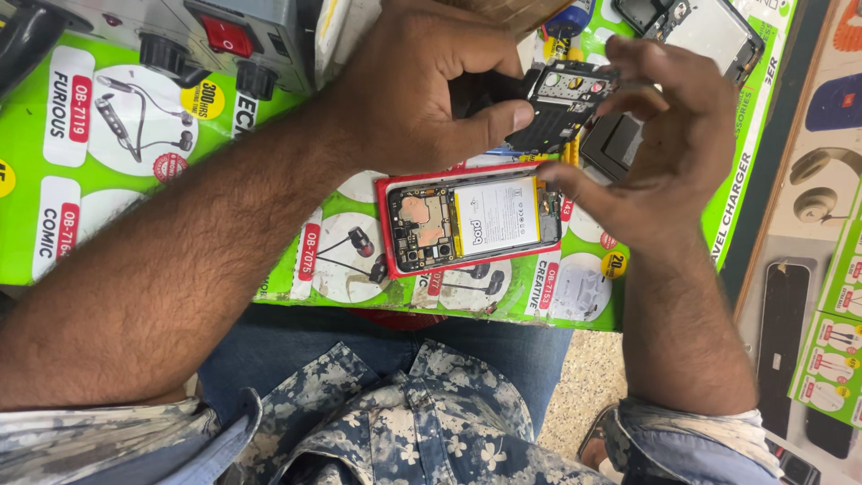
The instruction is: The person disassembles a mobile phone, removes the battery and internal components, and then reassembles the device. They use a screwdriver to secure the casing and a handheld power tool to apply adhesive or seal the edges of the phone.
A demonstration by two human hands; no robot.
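Here: black inner phone cover [561, 103], light, thin, likely brittle, pinched at its edges by left hand [422, 90] and right hand [673, 135] above opened phone [471, 220].

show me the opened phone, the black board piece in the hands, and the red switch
opened phone [470, 222], head view, on its white battery
black board piece [561, 108], head view, middle of its dark face
red switch [226, 38], head view, on the rocker's red face

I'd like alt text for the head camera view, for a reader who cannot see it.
Two bare hands, left hand and right hand, hold a small black plastic phone cover piece between them above an opened red-framed smartphone with its white battery exposed. The phone lies on a green printed poster covering the table.
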